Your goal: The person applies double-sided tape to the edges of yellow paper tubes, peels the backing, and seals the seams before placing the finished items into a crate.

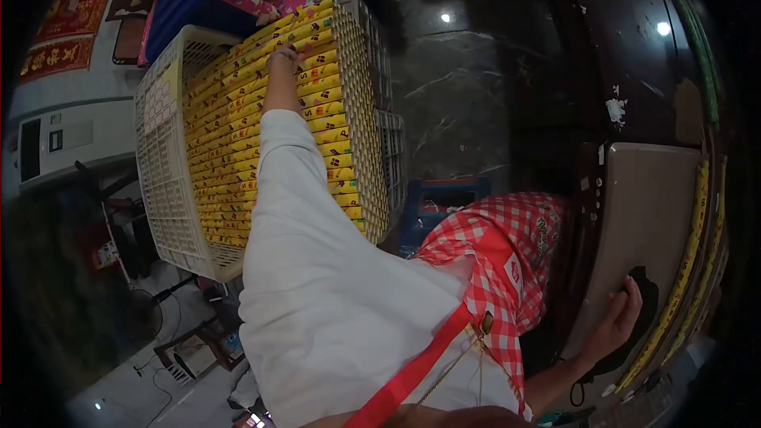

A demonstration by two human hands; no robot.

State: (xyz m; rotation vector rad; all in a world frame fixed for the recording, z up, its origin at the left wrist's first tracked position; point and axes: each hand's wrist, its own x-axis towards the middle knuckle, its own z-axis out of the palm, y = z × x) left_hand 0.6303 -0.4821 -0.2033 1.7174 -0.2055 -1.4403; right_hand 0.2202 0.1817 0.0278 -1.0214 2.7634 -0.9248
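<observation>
My left hand [283,59] reaches out over a big stack of yellow printed rolls [325,108]. Its fingers are curled around a roll near the top of the pile; the exact grip is small in view. The rolls lie side by side in a white plastic crate [170,190], their round ends facing right. At the lower right, my right hand [617,322] is over a brown table panel [640,214], fingers extended and apart, beside a black flat thing [644,301]. Nothing shows in that hand.
Long yellow strips [688,269] lie along the table's far right edge. A blue and red plastic stool or box [444,194] stands on the dark floor between crate and table. Behind the crate are a blue container [186,0] and more rolls. A fan [147,313] stands at left.
</observation>
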